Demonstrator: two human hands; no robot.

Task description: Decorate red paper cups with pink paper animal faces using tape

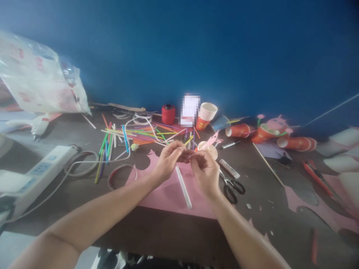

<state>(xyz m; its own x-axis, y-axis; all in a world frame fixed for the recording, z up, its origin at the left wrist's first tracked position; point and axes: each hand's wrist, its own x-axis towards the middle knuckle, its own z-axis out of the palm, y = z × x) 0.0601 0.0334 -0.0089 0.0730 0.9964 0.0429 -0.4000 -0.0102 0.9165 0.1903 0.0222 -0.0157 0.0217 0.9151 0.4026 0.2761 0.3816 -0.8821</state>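
My left hand (170, 160) and my right hand (206, 170) meet over a pink paper sheet (157, 190), fingertips pinched together. Between them shows a small pinkish piece (191, 155), mostly hidden by the fingers; its kind is unclear. A white strip (183, 186) lies on the sheet below my hands. Just beyond my right hand stands a paper cup (212, 151) with pink paper cut-outs at its rim. Black-handled scissors (234, 188) rest right of my right hand, their blades partly hidden behind it.
Coloured sticks (112, 140) lie scattered behind my left hand. A white cable (95, 161) runs from the power strip (45, 168) side. A glue gun (37, 125) lies at left. Stacked cups (207, 112), a red spool (168, 114) and red cups (295, 143) stand or lie behind.
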